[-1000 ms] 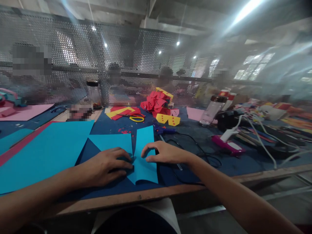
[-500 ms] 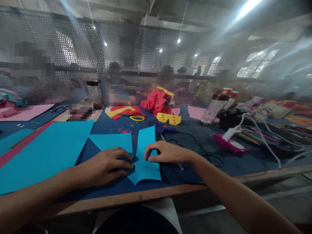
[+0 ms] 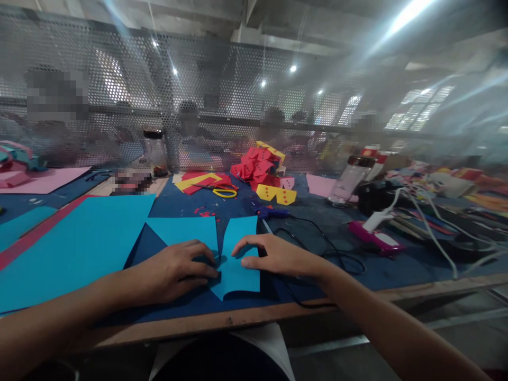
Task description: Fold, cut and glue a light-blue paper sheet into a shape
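A light blue paper sheet (image 3: pixel 238 264) lies partly folded on the dark blue table mat (image 3: pixel 234 206), close to the near table edge. My left hand (image 3: pixel 174 270) rests palm down on the paper's left part, fingers stretched toward the fold in the middle. My right hand (image 3: pixel 273 254) presses on the paper's right flap with forefinger and thumb extended to the left, fingers apart. Neither hand holds anything off the table.
A large light blue sheet (image 3: pixel 75 243) lies at the left. Behind are red and yellow paper pieces (image 3: pixel 262 172), yellow-handled scissors (image 3: pixel 224 192), a blue glue gun (image 3: pixel 270 212) with black cable, a clear bottle (image 3: pixel 347 180), a pink device (image 3: pixel 375 238). People sit behind a perforated screen.
My right hand has slid slightly right and down, and its fingers have flattened onto the paper's right flap. My left hand stays in place.
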`<state>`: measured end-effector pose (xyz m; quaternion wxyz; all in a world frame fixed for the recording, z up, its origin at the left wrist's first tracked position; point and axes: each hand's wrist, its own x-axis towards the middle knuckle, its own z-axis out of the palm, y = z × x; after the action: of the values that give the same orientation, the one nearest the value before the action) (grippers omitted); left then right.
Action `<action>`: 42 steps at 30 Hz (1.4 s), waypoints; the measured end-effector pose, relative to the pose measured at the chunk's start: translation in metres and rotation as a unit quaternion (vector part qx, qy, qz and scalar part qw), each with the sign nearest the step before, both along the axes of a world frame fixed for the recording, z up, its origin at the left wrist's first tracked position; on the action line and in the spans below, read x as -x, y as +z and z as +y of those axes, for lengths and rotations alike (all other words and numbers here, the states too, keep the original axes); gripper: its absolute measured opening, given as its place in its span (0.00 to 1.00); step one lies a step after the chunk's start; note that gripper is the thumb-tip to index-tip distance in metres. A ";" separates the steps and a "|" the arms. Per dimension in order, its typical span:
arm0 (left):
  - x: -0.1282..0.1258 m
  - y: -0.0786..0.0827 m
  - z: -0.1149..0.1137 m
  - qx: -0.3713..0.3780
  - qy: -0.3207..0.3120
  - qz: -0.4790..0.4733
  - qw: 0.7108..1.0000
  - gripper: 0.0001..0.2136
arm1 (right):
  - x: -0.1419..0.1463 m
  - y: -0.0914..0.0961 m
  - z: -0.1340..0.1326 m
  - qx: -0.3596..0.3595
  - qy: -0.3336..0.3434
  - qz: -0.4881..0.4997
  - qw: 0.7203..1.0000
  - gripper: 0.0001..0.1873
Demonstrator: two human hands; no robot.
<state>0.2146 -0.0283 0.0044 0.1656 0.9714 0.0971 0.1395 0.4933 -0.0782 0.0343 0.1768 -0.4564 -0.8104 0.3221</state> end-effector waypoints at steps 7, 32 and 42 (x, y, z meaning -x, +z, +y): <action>0.000 0.000 -0.001 0.004 0.004 -0.002 1.000 0.13 | 0.000 -0.002 -0.001 0.027 0.003 -0.017 0.999 0.11; 0.004 0.016 -0.005 0.026 0.000 0.055 0.998 0.17 | -0.004 0.000 -0.001 0.038 0.034 0.001 0.999 0.10; 0.005 0.021 -0.014 0.076 0.017 0.077 0.994 0.20 | -0.006 0.000 -0.001 0.037 0.035 -0.012 0.999 0.11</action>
<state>0.2094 -0.0420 0.0258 0.2283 0.9622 0.1359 0.0595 0.4989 -0.0791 0.0339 0.1384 -0.4379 -0.8156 0.3520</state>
